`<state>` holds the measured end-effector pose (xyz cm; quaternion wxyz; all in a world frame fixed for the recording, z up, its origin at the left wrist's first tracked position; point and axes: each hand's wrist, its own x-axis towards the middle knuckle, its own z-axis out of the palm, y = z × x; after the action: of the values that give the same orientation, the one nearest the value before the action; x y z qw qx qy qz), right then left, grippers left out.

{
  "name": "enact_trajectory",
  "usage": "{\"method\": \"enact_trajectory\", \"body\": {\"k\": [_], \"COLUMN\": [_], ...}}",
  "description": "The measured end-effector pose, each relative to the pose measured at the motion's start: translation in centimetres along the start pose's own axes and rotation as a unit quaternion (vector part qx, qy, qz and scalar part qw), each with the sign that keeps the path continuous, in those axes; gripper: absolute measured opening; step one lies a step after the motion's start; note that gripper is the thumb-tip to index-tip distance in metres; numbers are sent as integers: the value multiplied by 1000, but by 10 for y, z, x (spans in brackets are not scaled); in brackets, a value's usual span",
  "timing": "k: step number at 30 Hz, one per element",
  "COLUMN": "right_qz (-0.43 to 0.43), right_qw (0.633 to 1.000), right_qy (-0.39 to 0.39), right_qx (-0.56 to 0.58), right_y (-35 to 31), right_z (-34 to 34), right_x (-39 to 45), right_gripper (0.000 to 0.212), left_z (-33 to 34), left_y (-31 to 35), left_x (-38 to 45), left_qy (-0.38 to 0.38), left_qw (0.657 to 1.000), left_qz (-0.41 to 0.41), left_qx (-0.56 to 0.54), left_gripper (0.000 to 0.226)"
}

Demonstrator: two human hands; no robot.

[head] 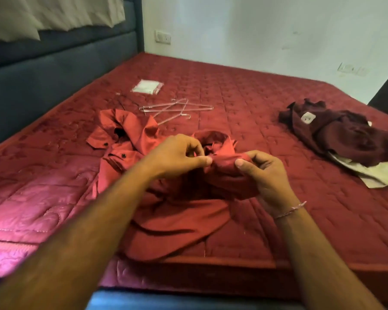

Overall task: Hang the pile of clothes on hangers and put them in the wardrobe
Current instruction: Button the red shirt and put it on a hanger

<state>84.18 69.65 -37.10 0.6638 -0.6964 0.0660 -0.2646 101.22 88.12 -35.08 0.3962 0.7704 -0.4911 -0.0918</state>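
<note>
Red quilted mattress (244,104) fills the view; all positions below are given from it. Dark blue padded headboard (43,70) runs along its left side, white wall (267,30) stands behind its far edge.

Red satin shirt with black buttons (126,139) lies crumpled on the mattress near the front edge, left of centre, its lower cloth trailing over that edge toward you. Dark maroon garment with a white label (336,133) sits heaped on the mattress's right side, on top of a pale cream cloth (372,173), well apart from the red shirt.

Your left hand (175,153) pinches a fold of the red shirt between thumb and curled fingers. Your right hand (262,173), thin bracelet at the wrist, grips the same bunched part of the shirt, thumb on top. Both hands hold it raised just above the mattress, nearly touching each other.

Clear thin wire hangers (175,108) lie in a loose tangle on the mattress beyond the red shirt. Small clear plastic packet with white contents (147,87) lies farther back, near the hangers.
</note>
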Motion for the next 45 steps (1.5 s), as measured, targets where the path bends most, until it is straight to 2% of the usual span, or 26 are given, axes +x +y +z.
{"method": "enact_trajectory", "body": {"k": [2,4,6,7,8,9,10,11,12,13,14,15,16,18,21,23,26,28,33,36,38,41,45], "right_qz": [35,81,96,77,40,-11,-62,-101,-128,-148,-166,-178,-178,-150,-26,43,94,97,69,63,62,57,38], "right_qw": [993,978,958,946,930,907,880,850,827,814,808,807,814,865,963,987,982,974,973,968,969,972,978], "right_qy": [-93,-153,-171,-154,-105,-28,69,161,223,262,281,284,274,228,158,137,149,173,195,204,202,193,175], "right_qx": [-62,-118,-211,-274,-349,-420,-466,-491,-500,-497,-491,-487,-480,-421,-216,-67,65,109,105,130,130,121,106], "right_y": [-43,-84,-120,-136,-148,-163,-171,-182,-184,-183,-177,-168,-151,-112,-27,18,60,68,66,68,67,67,68], "right_z": [-17,-31,-40,-41,-41,-40,-37,-30,-20,-8,2,10,13,20,43,66,90,94,96,95,94,97,98], "right_x": [27,60,98,119,140,161,176,185,186,180,171,161,149,121,64,26,-15,-29,-40,-43,-44,-46,-49], "right_gripper": [6,6,7,11,17,20,19,17,16,17,19,20,19,14,11,11,13,11,9,13,17,27,23], "left_z": [-60,-114,-153,-165,-173,-179,-178,-177,-170,-161,-149,-137,-121,-87,-15,30,77,91,97,101,102,103,103], "left_y": [17,30,39,44,47,53,58,66,77,89,94,96,91,72,33,19,6,1,-1,-4,-5,-3,-2], "left_x": [16,35,57,69,83,102,117,133,138,137,135,128,117,85,25,-11,-47,-61,-73,-78,-81,-82,-81], "left_qy": [-130,-205,-258,-264,-237,-168,-52,99,228,307,336,327,301,272,294,304,290,300,329,385,413,395,367], "left_qw": [990,978,964,962,969,984,994,986,960,941,934,938,948,959,944,931,919,906,898,875,865,876,889], "left_qz": [-9,-20,-48,-58,-64,-63,-62,-47,-44,-42,-38,-43,-56,-83,-117,-128,-145,-152,-140,-145,-147,-142,-133], "left_qx": [51,24,-39,-49,-31,17,72,128,155,139,117,105,85,16,-95,-156,-225,-257,-255,-256,-244,-236,-238], "left_gripper": [28,24,20,16,14,10,4,6,9,9,6,5,8,12,18,20,15,12,11,2,5,4,15]}}
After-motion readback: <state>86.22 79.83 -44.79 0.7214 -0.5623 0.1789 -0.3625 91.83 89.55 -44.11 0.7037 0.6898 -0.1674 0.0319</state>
